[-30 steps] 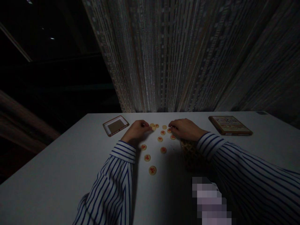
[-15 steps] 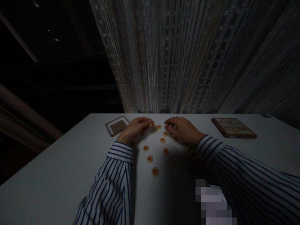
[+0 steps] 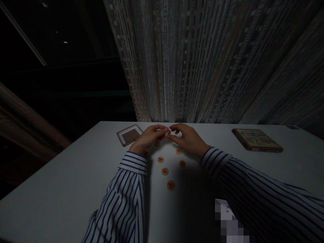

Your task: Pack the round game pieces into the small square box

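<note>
Discs [image 3: 170,185]: red characters, illegible; box [image 3: 257,139]: lettering, illegible

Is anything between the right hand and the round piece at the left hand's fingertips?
Nothing visible: the right hand has its thumb and fingers right at the round piece, at the fingertips of the left hand. The loose red-marked pieces on the white table lie nearer the camera, outside that gap.

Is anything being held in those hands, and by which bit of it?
The left hand has a disc in its grip, seemingly by the edge. Whether the right hand holds it too, I can't tell.
</note>
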Demonstrator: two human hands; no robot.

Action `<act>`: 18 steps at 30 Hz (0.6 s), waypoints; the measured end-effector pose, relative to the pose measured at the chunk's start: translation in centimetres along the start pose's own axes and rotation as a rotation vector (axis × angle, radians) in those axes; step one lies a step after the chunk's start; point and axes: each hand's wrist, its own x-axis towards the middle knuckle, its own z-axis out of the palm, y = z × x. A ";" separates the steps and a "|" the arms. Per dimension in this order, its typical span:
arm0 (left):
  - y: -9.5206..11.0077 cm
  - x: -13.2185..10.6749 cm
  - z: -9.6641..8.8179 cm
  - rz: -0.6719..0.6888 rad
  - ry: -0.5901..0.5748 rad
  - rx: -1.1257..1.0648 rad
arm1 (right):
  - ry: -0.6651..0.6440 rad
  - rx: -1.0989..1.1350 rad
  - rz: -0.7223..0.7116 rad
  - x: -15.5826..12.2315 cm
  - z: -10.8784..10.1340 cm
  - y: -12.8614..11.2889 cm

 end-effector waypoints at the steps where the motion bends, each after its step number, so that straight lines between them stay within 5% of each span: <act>1: 0.0 0.0 0.0 0.004 -0.006 -0.003 | 0.005 0.004 -0.004 0.1 0.1 -0.1; 12: 0.5 -0.3 -0.2 0.007 0.041 0.093 | 0.001 -0.016 -0.016 0.3 0.7 -0.3; 18: 1.2 -0.5 -1.9 0.012 0.289 0.361 | -0.221 -0.159 0.027 0.4 0.8 0.0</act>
